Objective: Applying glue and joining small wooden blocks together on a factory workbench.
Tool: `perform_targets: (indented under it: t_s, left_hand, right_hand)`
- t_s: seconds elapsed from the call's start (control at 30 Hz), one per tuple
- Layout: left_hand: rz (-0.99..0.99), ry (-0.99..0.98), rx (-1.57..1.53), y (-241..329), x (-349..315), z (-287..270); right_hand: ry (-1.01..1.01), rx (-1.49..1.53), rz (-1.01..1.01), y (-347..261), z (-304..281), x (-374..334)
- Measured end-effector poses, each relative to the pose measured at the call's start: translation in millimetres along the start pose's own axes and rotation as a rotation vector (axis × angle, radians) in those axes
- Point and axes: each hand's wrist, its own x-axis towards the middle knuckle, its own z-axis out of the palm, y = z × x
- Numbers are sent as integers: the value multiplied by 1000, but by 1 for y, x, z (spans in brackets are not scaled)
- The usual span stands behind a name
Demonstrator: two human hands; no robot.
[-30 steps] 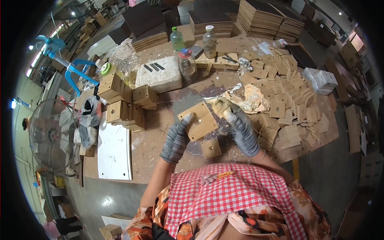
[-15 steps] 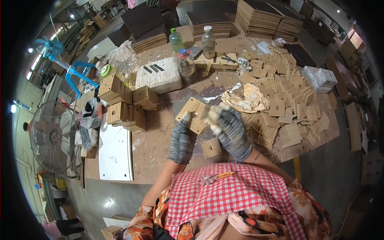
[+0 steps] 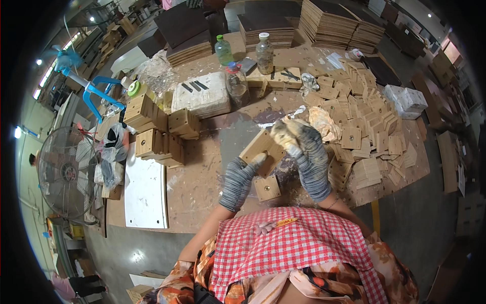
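In grey knitted gloves, both my hands work over the near middle of the table. My left hand (image 3: 240, 181) is closed on a light wooden block (image 3: 260, 146), its thumb pressed on the face, the block tilted. My right hand (image 3: 306, 154) is curled at the block's upper right edge, its pale fingertips bunched together; whatever they pinch cannot be made out. Below the held block, a second square wooden block (image 3: 267, 188) with a centre hole lies on the tabletop. A crumpled yellowish cloth (image 3: 325, 124) is partly hidden behind my right hand.
Loose wooden blocks (image 3: 372, 119) heap up at the right. Stacked blocks (image 3: 152, 144) stand at left, beside a white panel (image 3: 145, 190) and a caged fan (image 3: 67, 172). A white wrapped package (image 3: 201, 95) and several bottles (image 3: 264, 53) are farther back.
The held block has shifted right and tilted more steeply. Both hands have moved slightly right; my right hand now covers more of the yellowish cloth.
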Motion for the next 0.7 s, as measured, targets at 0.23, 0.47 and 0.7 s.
perform_targets:
  t_s: [0.23, 0.47, 0.7]
  left_hand:
    - [459, -44, 420, -24, 9, -1]
    - [27, -17, 30, -3, -10, 12]
    - [-41, -81, 58, 7, -4, -5]
  right_hand:
    - [-434, -282, -422, -25, 21, 1]
    - [-282, -449, -637, 20, 3, 14]
    - [-60, 192, 196, 35, -16, 12]
